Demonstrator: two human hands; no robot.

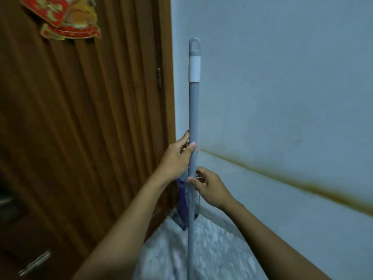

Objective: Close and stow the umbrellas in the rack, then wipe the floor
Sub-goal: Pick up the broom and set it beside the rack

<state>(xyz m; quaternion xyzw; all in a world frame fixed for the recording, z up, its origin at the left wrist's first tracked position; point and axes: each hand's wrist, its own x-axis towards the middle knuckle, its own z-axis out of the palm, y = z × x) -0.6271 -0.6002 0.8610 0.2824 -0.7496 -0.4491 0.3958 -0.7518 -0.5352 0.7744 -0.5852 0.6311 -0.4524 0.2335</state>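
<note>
A grey mop pole (pixel 193 110) stands upright in front of the wall corner, with a white sleeve and a hanging loop at its top. My left hand (pixel 177 158) grips the pole about halfway down, thumb across the front. Just below it, my right hand (pixel 207 188) pinches the pole with thumb and fingertips. Behind the pole near the floor hang purple and blue folded umbrellas (pixel 182 207), partly hidden by my left wrist and the pole. The pole's lower end runs out of the frame, so the mop head is not visible.
A brown ribbed wooden door (pixel 80 128) fills the left side, with a red and gold decoration (pixel 60 17) near its top and a metal handle (pixel 35 263) low down. A pale blue wall (pixel 282 87) with a brown stain line is at right. Speckled floor (pixel 212 249) lies below.
</note>
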